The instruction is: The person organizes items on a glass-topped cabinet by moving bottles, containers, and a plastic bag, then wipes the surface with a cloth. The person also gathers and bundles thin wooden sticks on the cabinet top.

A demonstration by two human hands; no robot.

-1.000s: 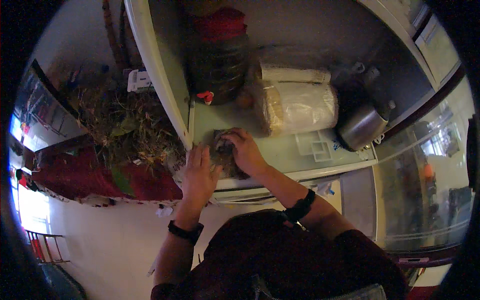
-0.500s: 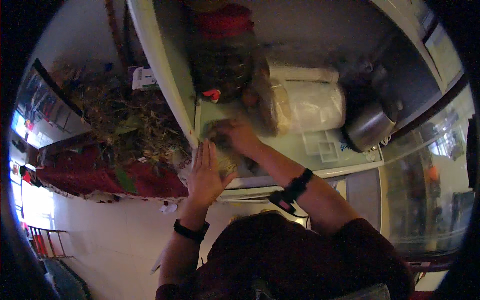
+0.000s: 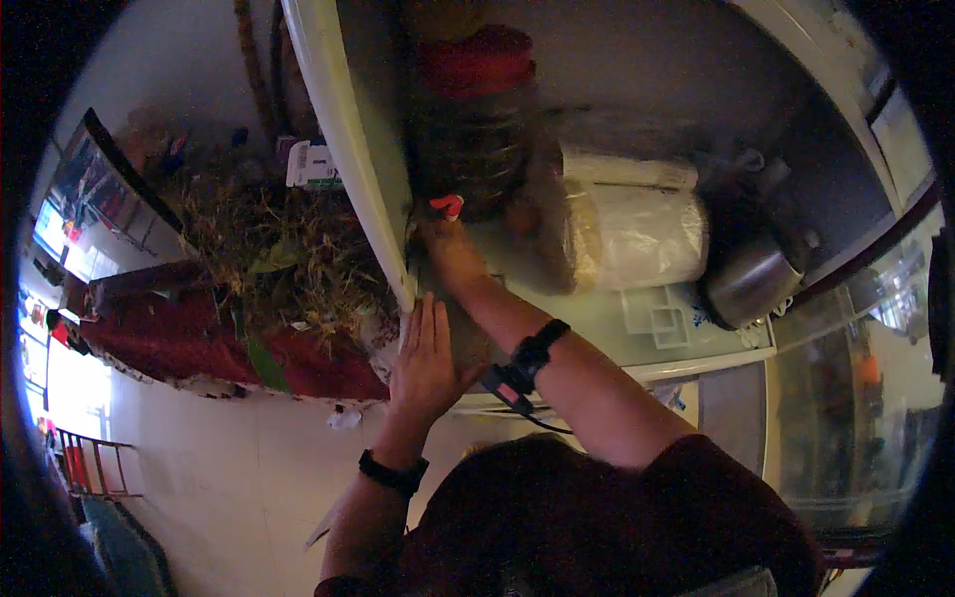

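Note:
My left hand [image 3: 428,370] is open, its fingers stretched out together beside the foot of the white upright frame [image 3: 373,179] at the front of a cabinet shelf [image 3: 557,310]. My right hand [image 3: 455,261] reaches past it into the shelf's left corner, just in front of a small red and white object [image 3: 448,206]. Its fingers are blurred and in shadow, so anything in them cannot be made out. Behind that object stands a large dark jar [image 3: 477,149] with a red lid [image 3: 479,62]. Both wrists wear black bands.
A bulky package in clear plastic [image 3: 647,237] lies on the shelf, with white square frames [image 3: 665,326] and a metal kettle-like vessel [image 3: 753,277] to its right. Left of the upright, dry plants [image 3: 288,269] and a white box [image 3: 312,165] rest above a red cloth [image 3: 159,338].
My right hand has moved farther back into the left corner, toward the small red and white object. My left hand keeps its place by the upright, fingers still stretched out.

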